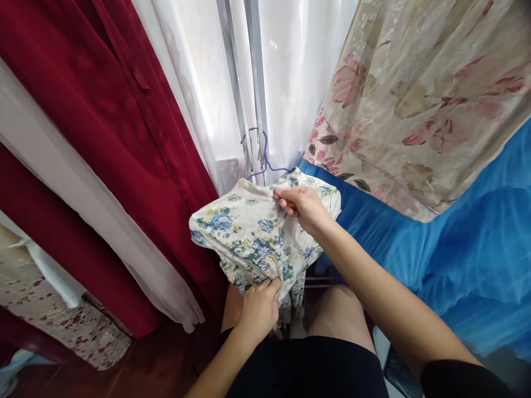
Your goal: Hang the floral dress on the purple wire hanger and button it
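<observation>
A small floral garment (pixel 253 232), cream with blue flowers, hangs on a purple wire hanger (pixel 265 157) in front of me. My right hand (pixel 301 207) pinches the garment's upper edge near the hanger's shoulder, fingers closed on the cloth. Lower down, my left hand (pixel 259 309) grips the garment's bottom part in a closed fist. The hanger's hook sits up by a metal window frame (pixel 249 94); what it hooks onto I cannot tell.
A dark red curtain (pixel 103 138) and a white sheer curtain (pixel 194 99) hang at left. At right are a floral beige cloth (pixel 423 99) and blue netting (pixel 456 249). My bare knees and dark shorts (pixel 315 365) are below, above a red-brown floor (pixel 157 359).
</observation>
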`<state>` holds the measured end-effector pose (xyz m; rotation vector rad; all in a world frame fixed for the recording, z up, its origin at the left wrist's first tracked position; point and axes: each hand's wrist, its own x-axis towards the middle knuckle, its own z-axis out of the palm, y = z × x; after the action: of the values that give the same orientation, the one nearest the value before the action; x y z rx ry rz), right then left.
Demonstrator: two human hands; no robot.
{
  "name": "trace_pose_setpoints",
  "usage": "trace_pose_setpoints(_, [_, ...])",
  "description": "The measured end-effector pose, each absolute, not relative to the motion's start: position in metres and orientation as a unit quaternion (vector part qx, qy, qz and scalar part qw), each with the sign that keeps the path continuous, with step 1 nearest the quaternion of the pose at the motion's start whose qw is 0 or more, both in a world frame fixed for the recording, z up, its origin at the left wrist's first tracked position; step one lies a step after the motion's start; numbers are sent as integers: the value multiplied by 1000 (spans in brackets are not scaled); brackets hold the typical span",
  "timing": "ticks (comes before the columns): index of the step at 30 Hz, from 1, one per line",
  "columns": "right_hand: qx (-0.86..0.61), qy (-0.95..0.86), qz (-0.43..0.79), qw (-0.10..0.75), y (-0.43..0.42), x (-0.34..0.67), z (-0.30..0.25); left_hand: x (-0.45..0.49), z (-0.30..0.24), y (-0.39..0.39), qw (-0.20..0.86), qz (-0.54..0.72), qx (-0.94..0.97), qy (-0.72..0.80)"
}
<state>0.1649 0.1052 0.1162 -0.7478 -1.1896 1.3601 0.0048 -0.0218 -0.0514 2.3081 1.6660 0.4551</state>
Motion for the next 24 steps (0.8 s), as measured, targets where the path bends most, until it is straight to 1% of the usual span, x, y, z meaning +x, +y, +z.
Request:
trace_pose_setpoints(2, [-313,-510,568,565,106,162,124,-4,-51,-19,139,142,790,580])
trace_pose_setpoints(4, [-309,-521,552,572,100,160,123,-10,-39,-11,155,186,779,578])
trace_pose_setpoints(5, [-308,-529,543,574,97,160,121,-12,-28,-6,161,237,771,569])
trace_pose_setpoints(7, [-308,-546,526,575,88,159,114,-12,5,9,154,378,744,529])
trace_pose_setpoints(9, [-311,-559,504,580,81,158,109,-10,45,28,114,500,713,478])
trace_pose_setpoints(10, [-310,-565,492,585,79,158,108,-8,64,38,88,530,710,455])
trace_pose_setpoints(13, [-301,-573,473,598,77,159,107,-1,107,63,27,506,757,413])
trace_pose_setpoints(15, [-296,-580,467,599,81,159,104,4,120,71,-12,481,778,403])
trace_pose_setpoints(17, [-297,-586,453,603,89,159,96,9,125,72,-34,495,770,401])
trace_pose_setpoints(18, [-301,-589,446,604,94,158,90,9,126,71,-30,519,756,398])
trace_pose_setpoints(20, [-321,-593,440,593,101,155,71,1,127,71,13,596,705,385])
trace_pose_setpoints(24, [-357,-597,465,548,97,155,28,-50,124,89,124,786,498,344])
